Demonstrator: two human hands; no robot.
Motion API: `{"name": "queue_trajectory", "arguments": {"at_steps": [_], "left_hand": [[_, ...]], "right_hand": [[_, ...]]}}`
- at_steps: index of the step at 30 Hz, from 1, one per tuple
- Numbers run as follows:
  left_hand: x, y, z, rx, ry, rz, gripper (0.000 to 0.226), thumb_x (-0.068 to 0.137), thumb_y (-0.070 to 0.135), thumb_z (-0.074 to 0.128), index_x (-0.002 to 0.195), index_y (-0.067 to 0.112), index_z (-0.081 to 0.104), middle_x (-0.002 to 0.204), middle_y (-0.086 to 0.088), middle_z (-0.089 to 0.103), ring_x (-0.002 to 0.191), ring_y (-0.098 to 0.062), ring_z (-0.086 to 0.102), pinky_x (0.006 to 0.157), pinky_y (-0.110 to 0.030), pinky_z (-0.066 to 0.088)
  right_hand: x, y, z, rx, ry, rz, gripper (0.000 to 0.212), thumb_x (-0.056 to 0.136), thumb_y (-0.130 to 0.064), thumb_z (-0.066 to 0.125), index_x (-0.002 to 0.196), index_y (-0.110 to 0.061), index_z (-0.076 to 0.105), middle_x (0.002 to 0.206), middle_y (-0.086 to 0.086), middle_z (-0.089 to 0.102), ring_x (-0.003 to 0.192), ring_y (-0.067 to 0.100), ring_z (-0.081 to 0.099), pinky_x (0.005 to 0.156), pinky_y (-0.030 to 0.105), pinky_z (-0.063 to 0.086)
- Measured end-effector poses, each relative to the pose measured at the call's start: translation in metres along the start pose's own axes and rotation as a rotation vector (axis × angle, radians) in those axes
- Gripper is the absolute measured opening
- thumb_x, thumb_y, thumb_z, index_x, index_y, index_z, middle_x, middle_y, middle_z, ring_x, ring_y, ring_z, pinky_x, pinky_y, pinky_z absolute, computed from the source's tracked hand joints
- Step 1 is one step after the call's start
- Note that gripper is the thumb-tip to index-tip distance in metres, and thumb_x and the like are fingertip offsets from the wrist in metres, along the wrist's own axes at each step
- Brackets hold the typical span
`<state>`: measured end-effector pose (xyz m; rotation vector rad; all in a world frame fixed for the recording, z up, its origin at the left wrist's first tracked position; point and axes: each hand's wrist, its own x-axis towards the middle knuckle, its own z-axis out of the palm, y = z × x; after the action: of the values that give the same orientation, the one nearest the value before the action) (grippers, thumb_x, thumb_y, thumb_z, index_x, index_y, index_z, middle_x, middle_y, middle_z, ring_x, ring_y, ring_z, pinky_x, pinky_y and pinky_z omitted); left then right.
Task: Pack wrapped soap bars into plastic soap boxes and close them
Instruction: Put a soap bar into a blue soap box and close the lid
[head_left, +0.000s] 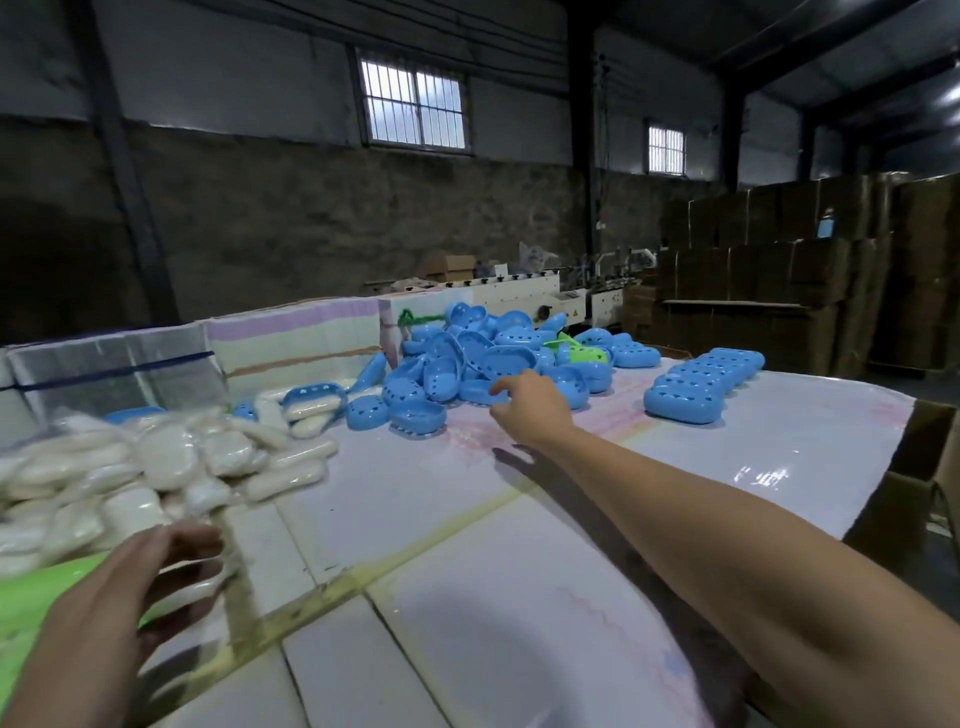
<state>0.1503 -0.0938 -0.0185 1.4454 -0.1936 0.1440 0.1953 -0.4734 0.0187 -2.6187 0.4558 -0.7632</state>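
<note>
A heap of white wrapped soap bars (156, 467) lies on the left of the table. My left hand (156, 571) grips one wrapped soap bar (192, 592) at the near edge of that heap. A pile of open blue soap box halves (467, 358) sits at the far middle. My right hand (530, 405) reaches out over the table, fingers spread and empty, its fingertips just short of a blue half (480, 392) at the pile's front. A row of closed blue boxes (701, 379) stands at the far right.
Banded stacks of flat printed sheets (296, 338) line the back of the table (519, 571). A green plastic piece (31, 597) lies under my left forearm. An open carton (914, 467) stands past the table's right edge. Stacked cartons (831, 270) fill the far right.
</note>
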Motion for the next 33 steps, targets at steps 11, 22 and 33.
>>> {"name": "queue_trajectory", "arguments": {"at_steps": [11,22,33], "left_hand": [[-0.004,0.012,-0.019,0.151,0.117,0.096,0.036,0.101,0.011,0.049,0.072,0.015,0.069,0.062,0.004,0.066,0.071,-0.023,0.060,0.062,-0.032,0.047],[0.019,0.013,-0.073,0.649,0.308,0.200,0.019,0.090,0.018,0.058,0.084,0.034,0.065,0.086,0.017,0.066,0.083,-0.006,0.061,0.069,-0.024,0.045],[0.039,0.052,-0.211,1.350,0.652,-0.095,0.035,0.096,0.024,0.049,0.131,0.019,0.054,0.135,-0.013,0.051,0.128,-0.037,0.040,0.101,-0.048,0.040]], "right_hand": [[-0.113,-0.238,0.082,0.987,-0.277,-0.092,0.017,0.086,-0.016,0.062,0.099,-0.023,0.072,0.087,-0.004,0.069,0.086,0.015,0.064,0.080,0.032,0.053],[-0.147,-0.235,0.102,0.584,-0.277,-0.622,0.026,0.081,-0.013,0.063,0.101,-0.027,0.072,0.090,-0.007,0.060,0.089,0.014,0.056,0.089,0.034,0.045],[-0.154,-0.242,0.107,0.487,-0.301,-0.929,0.029,0.087,-0.021,0.066,0.114,-0.032,0.068,0.099,-0.015,0.053,0.102,0.016,0.049,0.094,0.034,0.039]]}}
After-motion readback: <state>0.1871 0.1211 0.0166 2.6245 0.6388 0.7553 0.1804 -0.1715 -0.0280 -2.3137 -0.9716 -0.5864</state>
